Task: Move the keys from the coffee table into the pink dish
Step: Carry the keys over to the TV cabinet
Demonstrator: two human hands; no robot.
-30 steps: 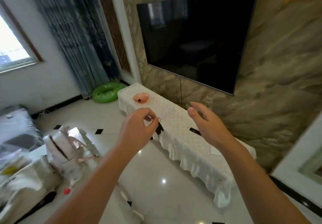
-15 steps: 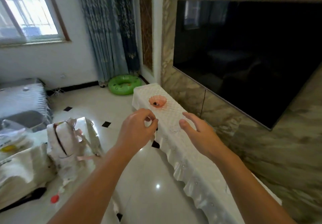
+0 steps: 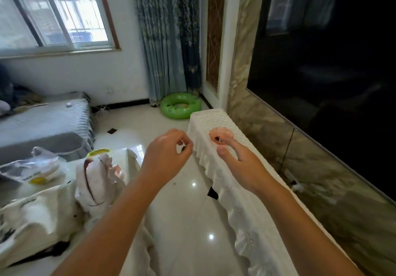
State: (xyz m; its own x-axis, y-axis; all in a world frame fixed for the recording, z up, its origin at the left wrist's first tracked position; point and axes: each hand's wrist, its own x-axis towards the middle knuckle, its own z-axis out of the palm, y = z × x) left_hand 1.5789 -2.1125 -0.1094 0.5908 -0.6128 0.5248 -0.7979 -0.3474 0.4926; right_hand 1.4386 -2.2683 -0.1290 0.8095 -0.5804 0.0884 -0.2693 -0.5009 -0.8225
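Two bare hands are hovering in front of the camera. The left hand (image 3: 169, 155) is curling its fingertips into a pinch on something small and dark (image 3: 183, 148), probably the keys, though it's too tiny to tell for sure. The right hand (image 3: 242, 164) is hanging open and holding nothing, fingers reaching toward the one pink dish (image 3: 220, 134). That dish is scalloped, glossy and see-through, sitting on a long stand (image 3: 214, 123) covered in a white quilted cloth with a frilly hem. One dark bit (image 3: 219, 139) is lying inside the dish already. One shiny green swim ring (image 3: 180, 105) is resting on the glossy floor behind
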